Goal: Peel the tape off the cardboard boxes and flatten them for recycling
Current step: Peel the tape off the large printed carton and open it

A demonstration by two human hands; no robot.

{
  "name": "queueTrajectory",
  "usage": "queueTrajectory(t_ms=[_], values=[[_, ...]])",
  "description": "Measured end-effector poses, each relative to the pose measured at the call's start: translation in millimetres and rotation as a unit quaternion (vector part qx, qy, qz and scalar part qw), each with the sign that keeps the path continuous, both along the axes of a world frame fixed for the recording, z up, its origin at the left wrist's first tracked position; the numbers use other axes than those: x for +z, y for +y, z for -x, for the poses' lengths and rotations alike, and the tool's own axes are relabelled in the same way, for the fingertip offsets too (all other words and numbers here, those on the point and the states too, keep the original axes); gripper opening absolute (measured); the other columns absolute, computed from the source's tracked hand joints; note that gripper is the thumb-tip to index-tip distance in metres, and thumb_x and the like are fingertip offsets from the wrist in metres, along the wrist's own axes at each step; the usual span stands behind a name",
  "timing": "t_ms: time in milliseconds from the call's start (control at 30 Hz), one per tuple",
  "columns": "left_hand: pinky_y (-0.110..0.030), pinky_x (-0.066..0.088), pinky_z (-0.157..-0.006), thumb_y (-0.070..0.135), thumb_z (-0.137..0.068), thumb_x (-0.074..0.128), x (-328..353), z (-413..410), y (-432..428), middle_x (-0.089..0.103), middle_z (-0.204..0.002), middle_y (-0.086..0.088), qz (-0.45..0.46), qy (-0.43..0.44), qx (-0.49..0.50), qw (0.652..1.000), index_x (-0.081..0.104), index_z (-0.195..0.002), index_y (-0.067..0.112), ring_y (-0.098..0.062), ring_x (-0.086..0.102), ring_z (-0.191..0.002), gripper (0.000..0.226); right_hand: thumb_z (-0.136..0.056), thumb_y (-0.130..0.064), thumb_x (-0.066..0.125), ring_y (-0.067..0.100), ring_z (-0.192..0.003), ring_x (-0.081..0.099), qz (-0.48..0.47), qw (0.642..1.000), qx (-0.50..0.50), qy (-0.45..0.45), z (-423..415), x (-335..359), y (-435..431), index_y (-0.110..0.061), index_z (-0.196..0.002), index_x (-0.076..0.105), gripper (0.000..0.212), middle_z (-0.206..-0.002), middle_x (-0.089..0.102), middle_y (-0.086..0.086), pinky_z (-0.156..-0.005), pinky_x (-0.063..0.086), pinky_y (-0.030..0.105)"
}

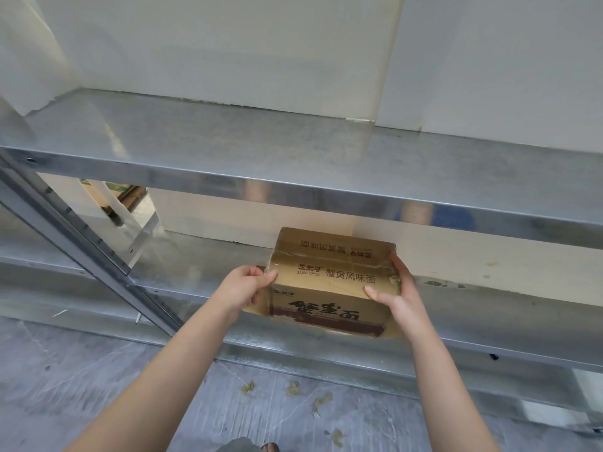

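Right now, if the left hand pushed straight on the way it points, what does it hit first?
The left hand points right, into the cardboard box; its fingers already touch the box's left end, so the box comes first.

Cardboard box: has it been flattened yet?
No, the cardboard box keeps its full boxy shape on the lower metal shelf, gripped by left hand and right hand.
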State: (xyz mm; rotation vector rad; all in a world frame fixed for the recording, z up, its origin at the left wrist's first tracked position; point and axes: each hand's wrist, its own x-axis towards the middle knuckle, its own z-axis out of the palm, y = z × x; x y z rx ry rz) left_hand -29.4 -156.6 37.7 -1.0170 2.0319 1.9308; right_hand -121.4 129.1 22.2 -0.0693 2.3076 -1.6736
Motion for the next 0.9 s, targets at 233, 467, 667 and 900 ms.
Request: queueTrajectory(t_ms=[233,467,667,900], values=[[-0.027,0.035,-0.061,0.037,-0.089,0.066,4,-10,3,0.049,-0.073,-0.002,0.066,0.044,-0.011,0.997,0.050,-0.076,0.016,-0.020,0.040,-0.075,0.030,-0.076,-0.024,0.082,0.020,-0.140,0.035,0.005,1.000,0.002,0.004,-2,1,1,-0.033,-0.150,0.031,0.090,-0.153,0.038,-0.004,-0.116,0.030,0.043],[-0.030,0.053,-0.074,0.037,-0.086,0.070,-1,-17,4,0.066,-0.078,-0.002,0.085,0.050,-0.018,0.995,0.058,-0.084,0.011,-0.018,0.062,-0.080,0.029,-0.063,-0.045,0.082,0.018,-0.140,0.034,-0.022,0.998,0.050,0.003,-4,6,8,-0.035,-0.151,0.025,0.105,-0.154,0.033,-0.006,-0.116,0.031,0.044],[-0.030,0.059,-0.078,0.041,-0.083,0.072,-6,-22,10,0.075,-0.078,-0.003,0.117,0.058,0.033,0.991,0.073,-0.081,0.009,-0.013,0.072,-0.078,0.032,-0.058,-0.045,0.084,0.016,-0.141,0.031,-0.045,0.996,0.076,0.013,-5,8,11,-0.036,-0.152,0.020,0.114,-0.156,0.029,-0.006,-0.115,0.029,0.038],[-0.028,0.057,-0.078,0.007,-0.087,0.070,-13,-34,27,0.074,-0.092,-0.010,-0.011,0.080,0.123,0.989,0.071,-0.095,0.008,-0.020,0.071,-0.092,0.008,-0.066,-0.038,0.086,0.015,-0.141,0.031,-0.032,0.998,0.061,0.015,-4,3,10,-0.038,-0.151,0.022,0.106,-0.155,0.029,-0.009,-0.113,0.029,0.037]])
